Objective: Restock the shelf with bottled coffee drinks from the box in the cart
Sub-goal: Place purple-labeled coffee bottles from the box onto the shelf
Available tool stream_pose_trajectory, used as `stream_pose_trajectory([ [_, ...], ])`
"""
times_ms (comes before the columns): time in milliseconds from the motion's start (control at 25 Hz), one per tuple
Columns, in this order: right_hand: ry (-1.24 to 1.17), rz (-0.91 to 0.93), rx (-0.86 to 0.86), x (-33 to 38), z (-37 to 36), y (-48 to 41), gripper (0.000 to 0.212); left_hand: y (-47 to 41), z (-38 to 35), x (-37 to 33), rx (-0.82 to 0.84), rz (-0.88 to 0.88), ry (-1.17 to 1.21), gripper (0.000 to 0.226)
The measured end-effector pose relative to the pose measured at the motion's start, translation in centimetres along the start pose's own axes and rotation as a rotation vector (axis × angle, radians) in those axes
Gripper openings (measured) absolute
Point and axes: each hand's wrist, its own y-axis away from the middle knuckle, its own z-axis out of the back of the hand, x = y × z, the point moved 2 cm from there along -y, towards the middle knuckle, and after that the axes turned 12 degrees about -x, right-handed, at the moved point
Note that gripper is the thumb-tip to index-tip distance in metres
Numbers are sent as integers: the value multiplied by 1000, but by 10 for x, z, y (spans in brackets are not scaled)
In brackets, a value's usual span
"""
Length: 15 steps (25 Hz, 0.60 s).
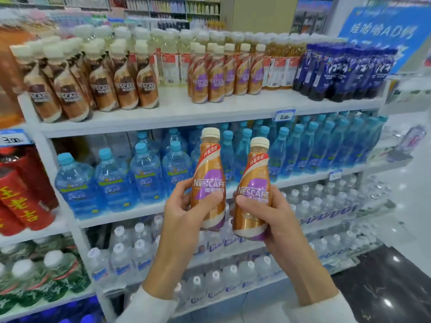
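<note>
My left hand (186, 213) grips a gold-and-purple Nescafe coffee bottle (208, 169) upright by its lower body. My right hand (268, 215) grips a second matching coffee bottle (255, 173) beside it, also upright. Both bottles have cream caps and are held in front of the blue-water shelf, below the top shelf (177, 113). On that top shelf stands a group of the same gold-and-purple bottles (224, 73), with a bare strip of shelf board to their left. The box and cart are out of view.
Brown Nescafe bottles (93, 82) fill the top shelf's left, pale tea bottles (279, 66) and dark blue bottles (345, 71) its right. Blue water bottles (112, 178) sit below, clear water bottles (130, 250) lower still. Red cans (23, 194) stand at left. Dark floor (384, 287) lies at lower right.
</note>
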Motion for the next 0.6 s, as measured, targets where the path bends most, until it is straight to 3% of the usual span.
stream_pose_trajectory([
  [120, 20, -1, -6, 20, 5, -54, 93, -46, -40, -3, 35, 9, 13, 59],
  [280, -6, 20, 5, 43, 14, -111, 84, -90, -85, -4, 74, -16, -3, 57],
  [400, -33, 39, 49, 58, 25, -152, 74, -118, -116, 1, 37, -32, -22, 67],
  [600, -48, 47, 156, 81, 50, -231, 68, -157, -180, 2, -59, -77, -7, 59],
])
